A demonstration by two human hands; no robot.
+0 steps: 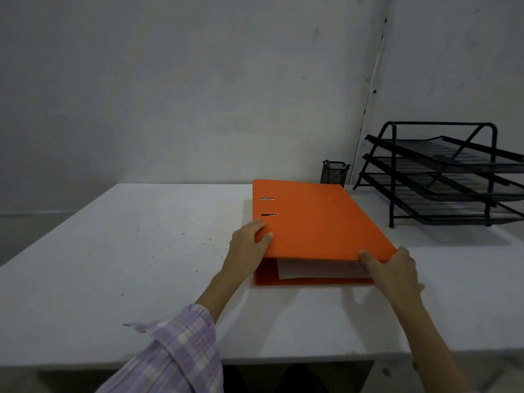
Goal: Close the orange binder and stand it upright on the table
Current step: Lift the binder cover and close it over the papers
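The orange binder [314, 222] lies flat on the white table [127, 251], its cover down and its spine to the left. White paper shows inside at the near edge. My left hand [249, 245] grips the binder's near left corner by the spine, thumb on top of the cover. My right hand [394, 273] holds the near right corner, thumb on the cover's edge and fingers at the side.
A black mesh pen cup [334, 172] stands just behind the binder. A black three-tier mesh paper tray [442, 174] stands at the right against the wall. The table's near edge runs just below my forearms.
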